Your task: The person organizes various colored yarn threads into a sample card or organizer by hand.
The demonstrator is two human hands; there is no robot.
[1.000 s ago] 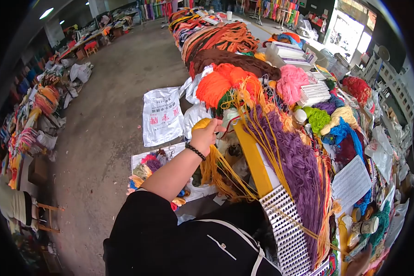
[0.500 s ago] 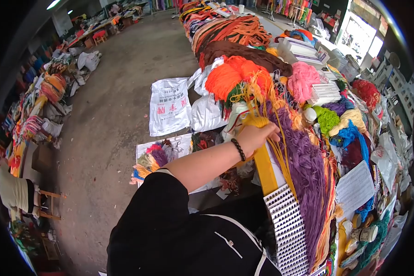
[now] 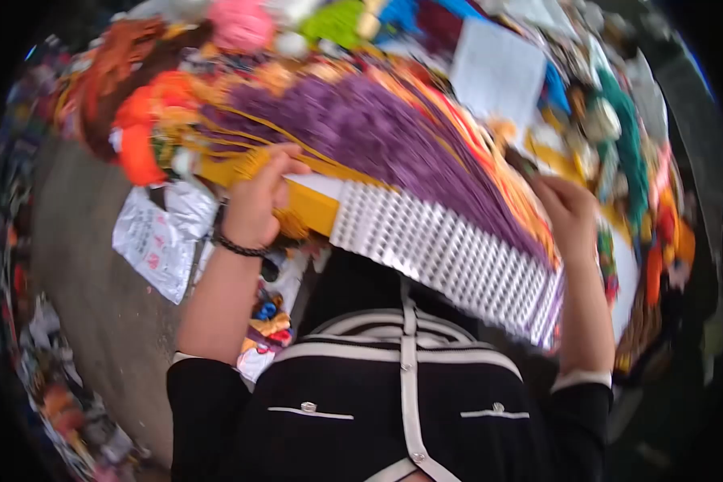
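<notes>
My left hand, a dark beaded bracelet at its wrist, is closed around a bundle of yellow thread. Loose yellow strands trail from it over a large heap of purple thread. Under that hand lies a flat yellow strip, and beside it a long white card with rows of dark holes runs along the table edge. At the right end of the purple and orange threads, my right hand has its fingers curled together. Blur hides what, if anything, is in them.
A written paper sheet lies behind the threads. Orange, pink and green skeins are piled at the back. Teal thread hangs at the right. A printed white sack lies at the left.
The view has swung right and down towards my body. My right hand has come into view by the thread ends; my left hand still grips the yellow thread.
</notes>
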